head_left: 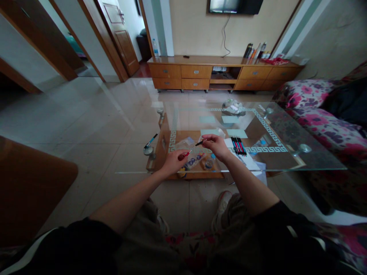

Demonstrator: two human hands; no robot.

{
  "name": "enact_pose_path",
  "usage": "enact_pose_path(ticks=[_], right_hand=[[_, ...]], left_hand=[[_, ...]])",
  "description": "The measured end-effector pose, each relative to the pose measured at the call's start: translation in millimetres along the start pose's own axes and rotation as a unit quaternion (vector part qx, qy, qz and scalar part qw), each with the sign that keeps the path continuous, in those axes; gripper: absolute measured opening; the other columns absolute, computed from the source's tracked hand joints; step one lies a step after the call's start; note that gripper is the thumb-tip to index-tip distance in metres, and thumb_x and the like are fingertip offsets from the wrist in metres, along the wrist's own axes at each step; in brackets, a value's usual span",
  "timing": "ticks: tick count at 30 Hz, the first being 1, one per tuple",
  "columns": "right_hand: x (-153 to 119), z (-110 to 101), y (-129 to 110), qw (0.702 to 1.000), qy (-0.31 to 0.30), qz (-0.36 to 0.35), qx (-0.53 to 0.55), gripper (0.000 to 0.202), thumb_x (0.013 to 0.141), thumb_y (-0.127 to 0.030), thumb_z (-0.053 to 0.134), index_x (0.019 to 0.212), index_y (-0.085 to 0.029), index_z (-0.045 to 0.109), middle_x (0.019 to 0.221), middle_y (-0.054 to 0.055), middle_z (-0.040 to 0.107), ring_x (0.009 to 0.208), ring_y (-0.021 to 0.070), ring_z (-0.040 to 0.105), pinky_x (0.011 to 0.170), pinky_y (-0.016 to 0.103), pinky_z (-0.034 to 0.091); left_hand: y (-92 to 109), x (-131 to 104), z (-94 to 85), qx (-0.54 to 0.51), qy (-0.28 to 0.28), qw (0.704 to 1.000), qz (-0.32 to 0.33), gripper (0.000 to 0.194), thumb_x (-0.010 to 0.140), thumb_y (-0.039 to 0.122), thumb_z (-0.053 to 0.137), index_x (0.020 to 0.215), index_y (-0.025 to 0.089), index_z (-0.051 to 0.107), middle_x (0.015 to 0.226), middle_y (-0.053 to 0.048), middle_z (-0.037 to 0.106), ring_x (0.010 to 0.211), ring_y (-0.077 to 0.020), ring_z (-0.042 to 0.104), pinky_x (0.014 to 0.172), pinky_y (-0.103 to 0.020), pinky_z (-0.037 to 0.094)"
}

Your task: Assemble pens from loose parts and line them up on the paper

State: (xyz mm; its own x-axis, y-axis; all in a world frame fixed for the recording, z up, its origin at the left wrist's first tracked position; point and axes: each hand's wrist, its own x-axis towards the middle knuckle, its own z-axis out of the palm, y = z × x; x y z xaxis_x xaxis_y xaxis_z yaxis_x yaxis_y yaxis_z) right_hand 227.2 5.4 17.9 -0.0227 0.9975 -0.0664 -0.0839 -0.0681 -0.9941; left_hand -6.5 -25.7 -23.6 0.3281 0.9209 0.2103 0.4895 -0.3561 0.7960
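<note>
Over the glass coffee table, my left hand pinches a red pen part with a thin light length sticking up from it. My right hand grips a dark pen part between thumb and fingers. Their tips come close together; whether they touch is too small to tell. To the right of my right hand, several black, red and blue pens lie side by side on white paper. A single blue and black pen rests near the table's left side.
Clear plastic packaging and a bottle show around the table behind my hands. Toward the far side sits a bowl with a plastic bag. A flowered sofa stands on the right, a wooden TV cabinet along the wall.
</note>
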Motion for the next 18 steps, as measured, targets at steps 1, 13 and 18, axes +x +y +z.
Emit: enact_pose_path(ticks=[1, 13, 18], right_hand=[[0.4, -0.1, 0.7, 1.0, -0.002, -0.001, 0.0, 0.03, 0.068, -0.021, 0.077, 0.096, -0.016, 0.068, 0.085, 0.004, 0.07, 0.075, 0.0133, 0.066, 0.078, 0.03, 0.056], [-2.9, 5.2, 7.9, 0.997, -0.06, 0.026, 0.027, 0.034, 0.062, -0.019, 0.084, 0.093, -0.016, 0.069, 0.084, 0.003, 0.073, 0.073, 0.0143, 0.069, 0.074, 0.03, 0.058], [-4.0, 7.8, 10.3, 0.995, -0.079, 0.037, 0.038, 0.034, 0.061, -0.02, 0.087, 0.089, -0.015, 0.069, 0.086, 0.004, 0.074, 0.076, 0.0144, 0.069, 0.077, 0.032, 0.059]], left_hand=[[0.3, -0.1, -0.1, 0.002, -0.001, 1.0, 0.001, 0.03, 0.086, 0.025, 0.064, 0.113, 0.02, 0.073, 0.098, -0.005, 0.076, 0.081, -0.0168, 0.07, 0.077, -0.028, 0.056], [1.4, 1.9, -2.8, 0.036, 0.001, 0.998, 0.059, 0.034, 0.095, 0.021, 0.054, 0.126, 0.022, 0.068, 0.094, -0.006, 0.07, 0.073, -0.0136, 0.059, 0.07, -0.026, 0.048], [-0.3, 2.7, -1.9, 0.033, -0.005, 0.997, 0.065, 0.037, 0.095, 0.02, 0.053, 0.13, 0.022, 0.065, 0.096, -0.007, 0.068, 0.075, -0.0143, 0.059, 0.07, -0.026, 0.048]])
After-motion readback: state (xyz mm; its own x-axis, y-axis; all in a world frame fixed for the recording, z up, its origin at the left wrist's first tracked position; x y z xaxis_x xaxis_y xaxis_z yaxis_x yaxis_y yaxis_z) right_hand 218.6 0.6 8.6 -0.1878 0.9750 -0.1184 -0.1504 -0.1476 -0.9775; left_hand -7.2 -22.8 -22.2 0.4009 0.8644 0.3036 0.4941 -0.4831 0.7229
